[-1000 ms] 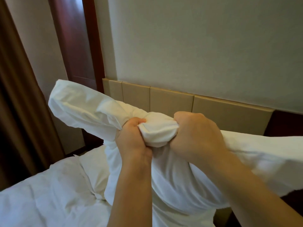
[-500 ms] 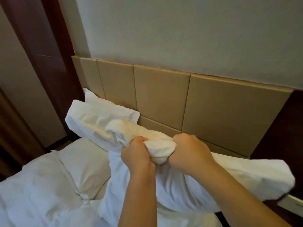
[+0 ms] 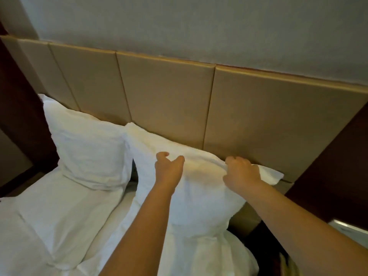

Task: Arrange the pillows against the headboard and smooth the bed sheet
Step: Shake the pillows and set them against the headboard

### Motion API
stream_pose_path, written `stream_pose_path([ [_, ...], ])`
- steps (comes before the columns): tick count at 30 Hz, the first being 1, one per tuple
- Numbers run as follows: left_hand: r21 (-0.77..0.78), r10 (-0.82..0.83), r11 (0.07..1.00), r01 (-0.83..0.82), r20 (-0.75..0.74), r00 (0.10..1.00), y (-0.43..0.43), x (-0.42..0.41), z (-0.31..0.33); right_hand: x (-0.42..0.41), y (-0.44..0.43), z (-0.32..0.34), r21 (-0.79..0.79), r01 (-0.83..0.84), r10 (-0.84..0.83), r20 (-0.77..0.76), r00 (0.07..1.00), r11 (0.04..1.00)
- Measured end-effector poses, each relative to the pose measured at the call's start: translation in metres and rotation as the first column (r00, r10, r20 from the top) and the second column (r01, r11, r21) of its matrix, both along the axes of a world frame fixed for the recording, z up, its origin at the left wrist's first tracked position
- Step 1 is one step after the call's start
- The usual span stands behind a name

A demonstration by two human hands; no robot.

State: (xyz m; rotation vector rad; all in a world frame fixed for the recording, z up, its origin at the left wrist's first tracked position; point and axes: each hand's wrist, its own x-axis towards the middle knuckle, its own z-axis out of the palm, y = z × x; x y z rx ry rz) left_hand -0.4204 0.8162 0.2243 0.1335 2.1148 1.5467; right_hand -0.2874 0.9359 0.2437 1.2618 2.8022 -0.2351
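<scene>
As the pillow (image 3: 199,196) leans on the headboard (image 3: 169,100), long axis along it, the left hand (image 3: 169,169) rests loosely curled on its top edge and the right hand (image 3: 242,173), nearer the headboard, hooks fingers over that edge.

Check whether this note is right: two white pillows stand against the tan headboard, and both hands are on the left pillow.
Not quite. The head view shows the left hand and right hand on the right pillow; the left pillow is untouched. Both do stand against the tan headboard.
</scene>
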Motion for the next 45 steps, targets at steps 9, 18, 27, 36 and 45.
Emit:
stream_pose_path([
  [9,-0.423,-0.472,0.856,0.298,-0.401,0.785,0.041,0.01,-0.024,0.036,0.063,-0.015,0.011,-0.021,0.018,0.198,0.98,1.0],
  [18,-0.433,-0.431,0.874,0.22,-0.485,0.761,0.02,0.053,-0.009,0.071,0.081,0.019,0.162,-0.051,0.049,0.017,0.999,0.985],
  [27,-0.643,-0.351,0.765,0.031,-0.376,0.858,-0.081,0.131,0.003,0.064,0.015,0.051,0.148,-0.381,0.406,-0.219,0.887,0.913],
  [36,-0.748,-0.157,0.635,-0.191,-0.368,0.917,-0.179,0.214,0.013,0.086,-0.074,0.035,0.023,-0.669,0.654,-0.24,0.718,0.743],
  [45,-0.737,-0.036,0.609,-0.293,-0.395,0.918,-0.281,0.221,0.013,0.068,-0.163,0.039,-0.016,-0.737,0.719,-0.207,0.663,0.675],
])
